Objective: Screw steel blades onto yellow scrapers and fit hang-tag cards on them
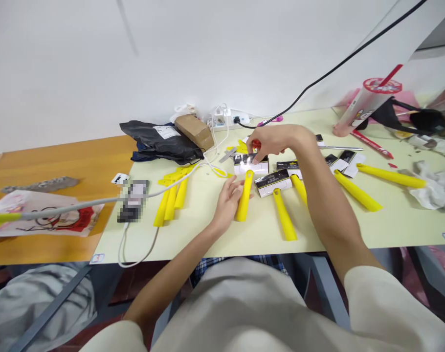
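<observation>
My left hand (228, 203) has its fingers curled at a yellow tapered handle (245, 198), with a fingertip showing on the far side. The top of that handle meets a black-and-white card sleeve (251, 166). Reaching in from above, my right hand (270, 142) has bent fingers and a thumb pinching the sleeve's upper edge. Something red (256, 143) shows beneath its palm; its kind is hidden. To the right lie several more yellow handles with similar card sleeves, one being the nearest handle (284, 215). Several yellow handles (170, 203) without sleeves lie left of my hands.
A black plastic parcel (164, 142), a brown box (195, 131) and a power strip (222, 119) stand by the wall. A white cable crosses the table's left part, near a blurred phone (133, 200). On the right stand a tumbler (367, 105) and crumpled tissue (433, 186).
</observation>
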Available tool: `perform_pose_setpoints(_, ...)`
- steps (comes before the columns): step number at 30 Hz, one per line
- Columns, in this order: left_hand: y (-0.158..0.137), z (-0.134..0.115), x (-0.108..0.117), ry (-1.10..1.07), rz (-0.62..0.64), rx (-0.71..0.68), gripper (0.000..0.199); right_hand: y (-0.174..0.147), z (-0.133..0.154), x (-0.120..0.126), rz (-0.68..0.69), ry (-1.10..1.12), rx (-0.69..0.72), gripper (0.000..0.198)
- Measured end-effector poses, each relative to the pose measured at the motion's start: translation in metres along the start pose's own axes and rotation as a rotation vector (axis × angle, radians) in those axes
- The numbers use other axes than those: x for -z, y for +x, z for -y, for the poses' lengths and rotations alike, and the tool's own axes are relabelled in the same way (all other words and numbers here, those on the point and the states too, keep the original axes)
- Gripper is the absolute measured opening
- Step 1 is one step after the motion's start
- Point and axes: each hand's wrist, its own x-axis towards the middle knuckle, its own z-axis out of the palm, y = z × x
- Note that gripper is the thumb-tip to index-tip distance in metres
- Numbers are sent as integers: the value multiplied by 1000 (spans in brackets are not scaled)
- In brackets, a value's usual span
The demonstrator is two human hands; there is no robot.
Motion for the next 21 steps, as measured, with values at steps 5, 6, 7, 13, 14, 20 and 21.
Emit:
perform_pose_setpoints(5,-41,25,18,231,70,-54,80,22,15,-23,168,-160,-32,42)
perform_pose_setpoints(6,-49,29,21,294,109,-80,79,22,20,-28,167,-204,-37,38)
perform_pose_setpoints(7,-57,32,22,375,148,-121,76,20,25,-34,145,-248,-49,36)
perform_pose_setpoints(13,-83,33,27,960,353,-436,53,-51,49,-78,-212,-430,-137,29)
perform_pose_setpoints(14,-85,31,29,1045,394,-490,56,-69,52,-90,-248,-458,-149,28)
perform_pose_setpoints(20,-86,31,38,1346,559,-715,61,-144,46,-185,-163,-592,-326,32)
perform_pose_setpoints(21,-85,33,38,1365,553,-737,57,-148,40,-198,-158,-595,-368,33)
